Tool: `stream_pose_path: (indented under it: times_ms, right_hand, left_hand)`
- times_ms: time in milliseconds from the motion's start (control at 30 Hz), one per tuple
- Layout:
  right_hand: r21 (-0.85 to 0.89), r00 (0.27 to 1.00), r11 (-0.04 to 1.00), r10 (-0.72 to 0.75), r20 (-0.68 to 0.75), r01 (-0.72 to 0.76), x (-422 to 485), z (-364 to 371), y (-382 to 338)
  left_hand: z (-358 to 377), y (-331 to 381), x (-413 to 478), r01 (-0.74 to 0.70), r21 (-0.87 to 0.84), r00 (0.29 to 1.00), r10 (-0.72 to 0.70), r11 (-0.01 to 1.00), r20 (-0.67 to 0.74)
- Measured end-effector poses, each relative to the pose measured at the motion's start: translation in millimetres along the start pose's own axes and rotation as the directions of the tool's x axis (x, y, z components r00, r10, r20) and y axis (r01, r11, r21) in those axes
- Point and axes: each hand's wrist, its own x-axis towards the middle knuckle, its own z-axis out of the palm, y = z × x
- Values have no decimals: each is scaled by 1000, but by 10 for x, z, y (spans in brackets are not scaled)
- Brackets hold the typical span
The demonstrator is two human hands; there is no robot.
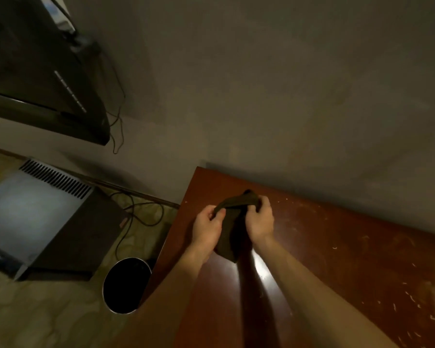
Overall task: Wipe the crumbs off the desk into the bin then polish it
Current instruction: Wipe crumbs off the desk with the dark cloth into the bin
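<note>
My left hand (207,228) and right hand (259,222), fingers curled tight, pinch a dark olive cloth (230,228) above the glossy reddish-brown wooden desk (337,247), pale crumbs (412,297) scattered right, round black bin (124,285) below its left edge.

You are in a dim domestic room, most likely a living room or bedroom. Indicators: a glossy reddish-brown wooden tabletop (337,247) set against a plain painted wall (261,84); a flat dark screen (35,79) mounted at 10 o'clock, with loose cables (116,116) hanging below it; a boxy grey appliance with a vent grille (48,217) at 9 o'clock on patterned flooring (48,317); a round metal-rimmed bin (126,285) at 7 o'clock, standing just beside the tabletop edge.
</note>
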Motion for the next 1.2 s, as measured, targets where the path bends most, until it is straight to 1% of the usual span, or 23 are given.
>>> stream_pose_path:
  times_ms: [33, 67, 100, 133, 167, 200, 233, 300, 333, 400, 533, 600, 700, 733, 833, 933, 967, 1067, 1133, 1200]
  right_hand:
    - [5, 998, 999, -46, -31, 47, -53, 114, 25]
    - [-22, 992, 994, -104, -64, 103, -81, 229, 75]
    - [-77, 982, 984, -165, -88, 158, -100, 338, 115]
    - [-149, 969, 966, -227, -96, 212, -100, 437, 147]
    - [-221, 956, 940, -282, -80, 259, -91, 526, 171]
    - [-288, 944, 909, -327, -42, 302, -79, 594, 187]
    - [-365, 931, 865, -366, 10, 344, -65, 650, 202]
    - [-529, 890, 733, -444, 105, 427, -45, 746, 245]
    - [-594, 872, 670, -473, 121, 446, -32, 787, 264]
    - [-666, 859, 609, -504, 95, 431, 2, 869, 269]
    - [-702, 858, 578, -505, 92, 415, 104, 1054, 267]
    - [-689, 854, 593, -515, 71, 416, 154, 1150, 283]
    - [-631, 835, 639, -550, 24, 439, 171, 1207, 335]
    - [-631, 833, 638, -553, 24, 441, 163, 1202, 360]
    - [-668, 804, 560, -586, 98, 490, 112, 1178, 460]
    - [-642, 764, 508, -616, 195, 574, 187, 1223, 415]
    - [-626, 749, 493, -620, 234, 604, 245, 1250, 370]
    - [-567, 675, 423, -643, 362, 707, 469, 1320, 210]
    - [-534, 654, 416, -640, 402, 736, 604, 1327, 124]
    - [-507, 659, 445, -637, 399, 738, 658, 1290, 94]
  left_hand:
    - [-15, -98, 9, -53, 119, 996, 61, 991, -71]
    - [-59, -207, 20, -97, 299, 977, 148, 949, -151]
    - [-122, -336, 34, -125, 486, 945, 253, 865, -207]
    - [-204, -433, 24, -138, 646, 905, 361, 751, -226]
    - [-282, -532, 36, -135, 752, 872, 438, 645, -220]
    - [-355, -627, 54, -114, 815, 855, 475, 568, -211]
    - [-425, -713, 74, -83, 846, 848, 483, 527, -217]
    - [-543, -888, 91, -42, 871, 844, 483, 490, -231]
    - [-582, -967, 81, -38, 874, 840, 489, 484, -234]
    - [-632, -1100, 41, -43, 870, 844, 484, 492, -232]
    - [-645, -1162, 6, -61, 851, 860, 460, 521, -220]
    - [-616, -1127, 3, -69, 844, 866, 452, 532, -214]
    - [-623, -1104, -10, -118, 830, 871, 459, 545, -178]
    - [-638, -1111, 2, -133, 828, 871, 463, 545, -165]
    - [-672, -1151, 32, -168, 851, 876, 471, 498, -102]
    - [-672, -1172, 64, -226, 867, 881, 473, 443, -12]
    - [-678, -1177, 65, -234, 867, 881, 474, 439, -3]
    - [-700, -1191, 65, -224, 873, 880, 476, 433, -10]
    - [-693, -1191, 65, -227, 865, 876, 482, 448, -20]
    - [-673, -1196, 68, -234, 852, 876, 482, 468, -25]
